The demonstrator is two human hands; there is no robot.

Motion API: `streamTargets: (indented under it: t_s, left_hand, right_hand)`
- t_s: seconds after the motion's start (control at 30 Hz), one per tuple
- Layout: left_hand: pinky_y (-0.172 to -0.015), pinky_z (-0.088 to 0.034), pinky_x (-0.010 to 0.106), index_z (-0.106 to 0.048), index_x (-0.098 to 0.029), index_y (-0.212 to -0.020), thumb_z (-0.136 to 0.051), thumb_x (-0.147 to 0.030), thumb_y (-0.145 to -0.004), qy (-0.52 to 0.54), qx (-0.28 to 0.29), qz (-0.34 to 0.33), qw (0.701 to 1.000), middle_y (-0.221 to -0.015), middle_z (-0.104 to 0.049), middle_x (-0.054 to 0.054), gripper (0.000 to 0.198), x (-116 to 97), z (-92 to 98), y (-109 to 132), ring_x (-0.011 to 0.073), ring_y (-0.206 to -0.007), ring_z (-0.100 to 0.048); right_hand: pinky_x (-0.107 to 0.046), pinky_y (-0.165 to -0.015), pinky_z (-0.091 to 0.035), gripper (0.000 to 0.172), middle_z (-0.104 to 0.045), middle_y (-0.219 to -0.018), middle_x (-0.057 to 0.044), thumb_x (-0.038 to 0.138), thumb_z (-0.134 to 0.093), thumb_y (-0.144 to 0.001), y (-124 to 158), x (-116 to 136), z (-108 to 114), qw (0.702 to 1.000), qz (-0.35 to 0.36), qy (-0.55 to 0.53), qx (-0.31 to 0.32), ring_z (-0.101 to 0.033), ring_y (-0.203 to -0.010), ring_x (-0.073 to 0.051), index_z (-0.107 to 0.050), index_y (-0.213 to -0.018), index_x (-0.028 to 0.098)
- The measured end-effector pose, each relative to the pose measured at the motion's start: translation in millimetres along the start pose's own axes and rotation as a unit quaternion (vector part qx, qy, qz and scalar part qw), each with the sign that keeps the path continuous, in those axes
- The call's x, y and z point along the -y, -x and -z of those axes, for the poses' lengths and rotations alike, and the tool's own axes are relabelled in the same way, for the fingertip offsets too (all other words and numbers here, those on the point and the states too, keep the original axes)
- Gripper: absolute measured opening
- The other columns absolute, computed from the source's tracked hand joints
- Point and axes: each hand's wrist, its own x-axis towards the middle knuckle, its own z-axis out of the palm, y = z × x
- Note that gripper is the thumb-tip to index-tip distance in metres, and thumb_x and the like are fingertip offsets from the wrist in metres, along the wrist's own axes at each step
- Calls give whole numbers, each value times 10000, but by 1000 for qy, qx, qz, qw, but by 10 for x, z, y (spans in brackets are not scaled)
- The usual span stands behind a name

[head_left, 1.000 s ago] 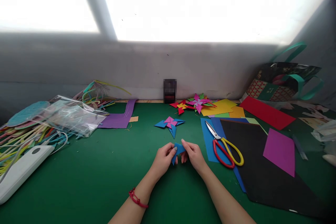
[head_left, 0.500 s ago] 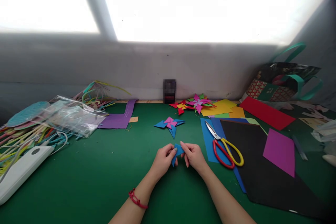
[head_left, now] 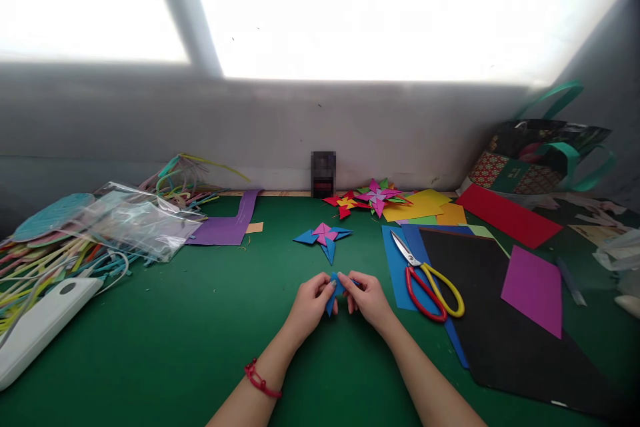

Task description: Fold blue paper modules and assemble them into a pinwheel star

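A small folded piece of blue paper (head_left: 336,287) is held in the air between both hands, over the green table. My left hand (head_left: 314,300) pinches its left side, with a pointed end hanging down by the fingers. My right hand (head_left: 367,297) is closed on the right side, thumb laid across the upper part; my fingers cover much of the paper. Just beyond the hands lies a folded paper star (head_left: 324,235), pink in the middle with blue points.
Scissors (head_left: 420,277) with red and yellow handles lie on blue and black sheets (head_left: 493,320) at right. Finished paper stars (head_left: 377,197) sit at the back. Purple paper (head_left: 220,230), a clear plastic bag (head_left: 145,220) and a white power strip (head_left: 47,327) are at left.
My right hand has shifted slightly left, its thumb now over the upper part of the blue paper. My left hand keeps its grip almost unmoved.
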Motion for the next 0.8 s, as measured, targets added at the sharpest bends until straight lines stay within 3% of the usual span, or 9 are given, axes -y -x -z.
streamTargets:
  t_s: [0.53, 0.8]
  left_hand:
    - [-500, -371, 224, -497, -170, -698, -422, -388, -821, 0, 10, -1, 1000, -516, -557, -17, 261, -18, -13, 11, 121, -474, -522]
    - [-500, -372, 219, -474, -169, -683, -455, -389, -808, 58, 4, 4, 998, -518, -530, -32, 254, -26, 11, -17, 113, -474, -521]
  right_hand:
    - [-197, -408, -360, 377, -485, -396, 46, 459, -426, -832, 7, 52, 29, 996, -21, -41, 78, -457, -358, -87, -472, -593, 172]
    - [-199, -400, -357, 366, -483, -373, 50, 464, -475, -803, 2, 63, 2, 998, -13, -43, 45, -449, -341, -86, -489, -578, 175]
